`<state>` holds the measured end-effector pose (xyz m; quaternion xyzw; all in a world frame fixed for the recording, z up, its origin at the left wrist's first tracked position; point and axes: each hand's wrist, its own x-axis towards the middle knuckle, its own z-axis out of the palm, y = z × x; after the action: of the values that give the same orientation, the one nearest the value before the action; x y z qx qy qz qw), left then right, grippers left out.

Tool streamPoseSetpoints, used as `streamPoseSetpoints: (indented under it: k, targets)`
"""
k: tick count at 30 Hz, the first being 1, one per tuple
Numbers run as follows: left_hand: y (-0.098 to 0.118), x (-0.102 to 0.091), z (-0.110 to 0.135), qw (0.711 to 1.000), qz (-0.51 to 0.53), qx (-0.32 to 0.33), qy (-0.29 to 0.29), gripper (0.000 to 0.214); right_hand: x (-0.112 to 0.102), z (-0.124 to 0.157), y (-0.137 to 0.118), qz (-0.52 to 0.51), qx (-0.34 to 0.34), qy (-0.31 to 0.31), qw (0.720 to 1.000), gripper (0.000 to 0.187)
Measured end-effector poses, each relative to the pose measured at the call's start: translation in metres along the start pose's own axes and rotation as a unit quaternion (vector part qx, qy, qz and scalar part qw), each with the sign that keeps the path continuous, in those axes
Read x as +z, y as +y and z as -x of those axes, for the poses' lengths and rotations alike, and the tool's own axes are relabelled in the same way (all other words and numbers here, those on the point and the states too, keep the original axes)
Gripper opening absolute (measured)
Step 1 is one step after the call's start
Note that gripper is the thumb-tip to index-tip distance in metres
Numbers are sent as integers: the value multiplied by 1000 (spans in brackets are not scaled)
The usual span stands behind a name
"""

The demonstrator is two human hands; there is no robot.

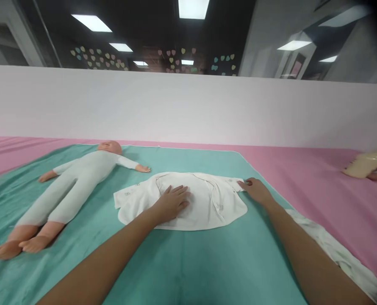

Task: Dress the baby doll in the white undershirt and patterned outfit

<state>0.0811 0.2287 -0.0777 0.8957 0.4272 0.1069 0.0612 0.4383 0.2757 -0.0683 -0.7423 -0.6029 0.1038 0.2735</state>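
A white baby shirt (201,207) lies spread out on a green cloth (188,262), with its sleeves stretched to both sides. My left hand (173,204) rests flat on the middle of the shirt, fingers extended. At the right sleeve's cuff, my right hand (254,188) pinches the fabric between thumb and fingers. To the left a baby doll (83,169) in a pale bodysuit lies on its back, its head toward the wall and one arm reaching toward the shirt.
Pink cloth (309,178) surrounds the green one. White crumpled fabric (331,245) lies along the right edge. At far right is a cream-yellow object (363,164) beside what looks like part of another doll. A white low wall (176,106) stands behind, with dark glass above.
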Motion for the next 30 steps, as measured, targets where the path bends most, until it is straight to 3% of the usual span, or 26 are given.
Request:
streamPoseSetpoints:
  k: [2, 4, 9, 12, 14, 17, 22, 26, 28, 30]
  targets:
    - [9, 0, 1, 999, 12, 36, -11, 46, 2, -2, 6, -5, 2, -32, 999, 40]
    - [16, 0, 1, 997, 19, 66, -22, 47, 6, -2, 3, -28, -23, -15, 999, 37]
    - [24, 0, 3, 994, 15, 104, -32, 49, 13, -3, -6, -61, -18, 134, 989, 25]
    - [27, 0, 4, 992, 7, 117, -40, 51, 20, 4, -15, -57, -41, 179, 981, 35]
    - [29, -1, 4, 993, 8, 113, -42, 52, 27, 15, -28, -34, -94, 152, 983, 31]
    - [28, 1, 3, 996, 16, 86, -30, 51, 40, 34, -51, 23, -171, 64, 983, 27]
    - [2, 4, -2, 1000, 15, -9, -1, 48, 52, 52, -69, 108, -204, -8, 973, 29]
    - [-24, 0, -1, 998, 7, -60, 8, 50, 54, 65, -80, 93, -321, 15, 943, 39]
    - [-29, -2, 0, 998, 3, -63, 8, 50, 58, 75, -89, 63, -376, -32, 924, 42]
    - [-30, -3, 0, 998, -3, -58, 6, 50, 63, 86, -98, 51, -401, -121, 907, 50]
